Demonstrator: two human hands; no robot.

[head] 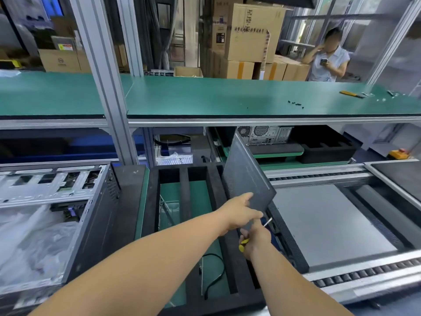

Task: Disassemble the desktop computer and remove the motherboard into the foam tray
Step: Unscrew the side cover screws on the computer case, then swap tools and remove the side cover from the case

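Left hand [241,213] holds side panel [247,172] upright, on edge.

Both bare forearms reach toward one o'clock. The left hand [240,213] pinches a panel's [247,176] lower edge; the right hand [256,239], just beneath, grips a screwdriver [245,244].
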